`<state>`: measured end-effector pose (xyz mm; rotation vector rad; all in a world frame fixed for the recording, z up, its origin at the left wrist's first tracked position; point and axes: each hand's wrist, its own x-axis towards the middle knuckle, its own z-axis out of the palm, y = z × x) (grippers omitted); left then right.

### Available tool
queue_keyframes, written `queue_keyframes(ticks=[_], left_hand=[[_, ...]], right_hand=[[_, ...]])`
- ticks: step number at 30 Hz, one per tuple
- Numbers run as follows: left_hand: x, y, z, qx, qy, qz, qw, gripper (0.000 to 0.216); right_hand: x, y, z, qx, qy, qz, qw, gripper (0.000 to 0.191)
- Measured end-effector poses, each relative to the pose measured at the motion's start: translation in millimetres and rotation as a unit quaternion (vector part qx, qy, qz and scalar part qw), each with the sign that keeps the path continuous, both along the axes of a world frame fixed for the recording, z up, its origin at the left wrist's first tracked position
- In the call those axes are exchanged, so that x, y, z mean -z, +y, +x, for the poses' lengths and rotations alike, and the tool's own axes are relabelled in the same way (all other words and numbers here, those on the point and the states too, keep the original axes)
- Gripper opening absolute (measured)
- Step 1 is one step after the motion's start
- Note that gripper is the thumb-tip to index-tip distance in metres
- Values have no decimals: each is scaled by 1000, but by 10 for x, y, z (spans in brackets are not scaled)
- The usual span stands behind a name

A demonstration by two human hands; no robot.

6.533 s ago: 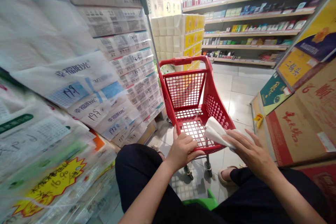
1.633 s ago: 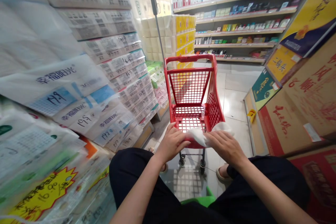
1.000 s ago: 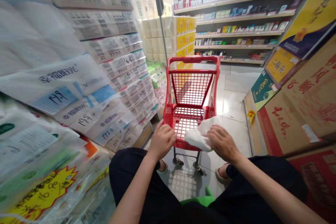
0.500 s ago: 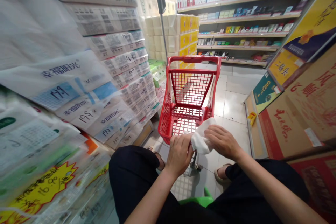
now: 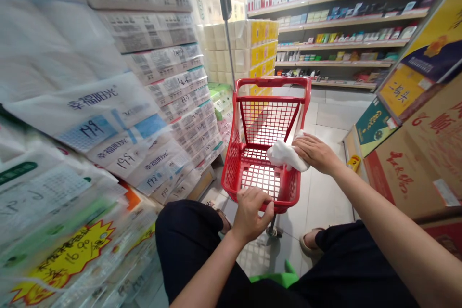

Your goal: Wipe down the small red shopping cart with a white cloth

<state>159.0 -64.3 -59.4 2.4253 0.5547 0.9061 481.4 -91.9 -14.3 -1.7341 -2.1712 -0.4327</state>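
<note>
A red plastic shopping cart (image 5: pixel 232 166) with a grid basket stands between my knees, its handle at the far end. My left hand (image 5: pixel 252 214) has its fingers curled over the near rim, the thumb on the outer side. At the right side rim, my right hand (image 5: pixel 314 153) presses a bunched white cloth (image 5: pixel 283 154) against the plastic. Part of the cloth hangs inside the basket, and some of it is hidden under the fingers. A cart wheel (image 5: pixel 274 232) shows below the near end.
Tall stacks of packaged tissue (image 5: pixel 176 82) crowd the left side. Cardboard cartons (image 5: pixel 407 168) line the right. Behind the cart, shelves (image 5: pixel 342 45) hold many small boxes and bottles. Something green (image 5: pixel 277 278) lies between my legs, near the tiled floor (image 5: pixel 323 127).
My right hand has carried the cloth from the near right corner up along the right rim, away from my left hand. The left hand stays at the near rim, its thumb now more apart.
</note>
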Motion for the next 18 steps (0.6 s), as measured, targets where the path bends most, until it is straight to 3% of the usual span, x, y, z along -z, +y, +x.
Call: queue_keyframes(ticks=[9,18], left_hand=[[-8,595,-421,-1,16,19,1000,34],[7,866,-294,-59,29,92,994,40]], right_hand=[[-58,47,117,40,-47,36,997,34],[-174,-296,539,125,-101,84,983,42]])
